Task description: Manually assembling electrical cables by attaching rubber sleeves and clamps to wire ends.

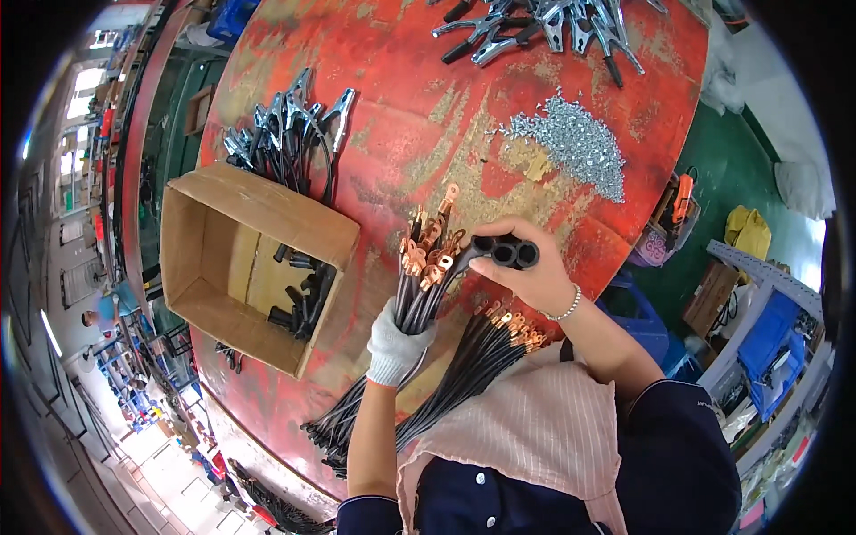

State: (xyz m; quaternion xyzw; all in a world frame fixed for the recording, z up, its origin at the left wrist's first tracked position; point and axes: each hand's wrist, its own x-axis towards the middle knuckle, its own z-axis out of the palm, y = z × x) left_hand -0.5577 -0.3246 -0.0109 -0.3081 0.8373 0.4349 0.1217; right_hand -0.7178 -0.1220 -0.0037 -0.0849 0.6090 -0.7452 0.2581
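Observation:
My left hand (pixel 397 343), in a whitish knit glove, is closed around a bundle of black cables (pixel 415 306). Copper ring lugs (pixel 435 245) fan out at the bundle's top end. Bare but for a beaded bracelet, my right hand (pixel 535 272) pinches several short black rubber sleeves (pixel 506 251), their round open ends showing. One sleeve sits against the cable ends beside the lugs; whether it is over a lug I cannot tell. A second pile of lugged black cables (pixel 486 361) lies on the table just right of my left hand.
An open cardboard box (pixel 201 259) with more black sleeves (pixel 308 303) stands left on the worn red table (pixel 392 116). Metal clamps on cables (pixel 290 125) lie behind it, more clamps (pixel 562 27) at the far edge. Small metal screws (pixel 575 143) are heaped at right, near a grey shelf (pixel 767 276).

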